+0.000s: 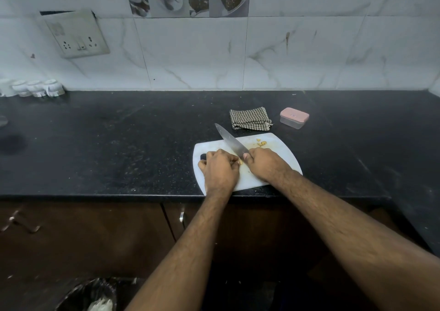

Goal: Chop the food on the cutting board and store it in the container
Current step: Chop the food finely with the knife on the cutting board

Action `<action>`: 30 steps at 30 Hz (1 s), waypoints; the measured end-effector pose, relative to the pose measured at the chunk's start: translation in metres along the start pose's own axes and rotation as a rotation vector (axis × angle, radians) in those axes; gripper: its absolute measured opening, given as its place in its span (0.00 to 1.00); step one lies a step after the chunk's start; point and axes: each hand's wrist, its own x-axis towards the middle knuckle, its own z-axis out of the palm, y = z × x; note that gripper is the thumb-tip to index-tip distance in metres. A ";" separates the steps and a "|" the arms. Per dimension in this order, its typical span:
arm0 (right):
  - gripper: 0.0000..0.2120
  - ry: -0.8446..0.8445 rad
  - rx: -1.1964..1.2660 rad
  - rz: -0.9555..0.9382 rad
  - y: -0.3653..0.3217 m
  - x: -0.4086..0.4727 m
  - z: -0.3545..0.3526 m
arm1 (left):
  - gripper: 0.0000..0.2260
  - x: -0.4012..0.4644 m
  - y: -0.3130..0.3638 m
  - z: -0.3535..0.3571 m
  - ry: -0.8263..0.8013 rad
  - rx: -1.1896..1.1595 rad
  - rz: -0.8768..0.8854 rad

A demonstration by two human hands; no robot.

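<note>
Pale yellow food pieces lie on white plastic cutting board at front edge of black stone surface; one more bit sits between the hands. Left hand curled, fingers pinning that bit. Right hand grips handle of long steel knife, blade angled up-left. Behind board: checkered cloth, beside it clear container with pink lid, lid on.

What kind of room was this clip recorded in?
Most likely a home kitchen: a dark stone countertop against a marble-look tiled wall, a white cutting board with a knife in use, and wooden cabinets below.
</note>
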 end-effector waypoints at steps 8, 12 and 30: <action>0.17 0.006 0.003 0.002 0.002 0.001 0.000 | 0.05 0.001 0.001 0.000 0.008 0.008 -0.013; 0.17 0.013 -0.034 -0.010 -0.002 0.002 0.000 | 0.05 0.000 0.001 0.000 0.013 -0.007 -0.017; 0.17 0.041 -0.034 0.005 -0.007 -0.003 -0.001 | 0.06 -0.001 0.001 0.000 0.046 -0.016 -0.036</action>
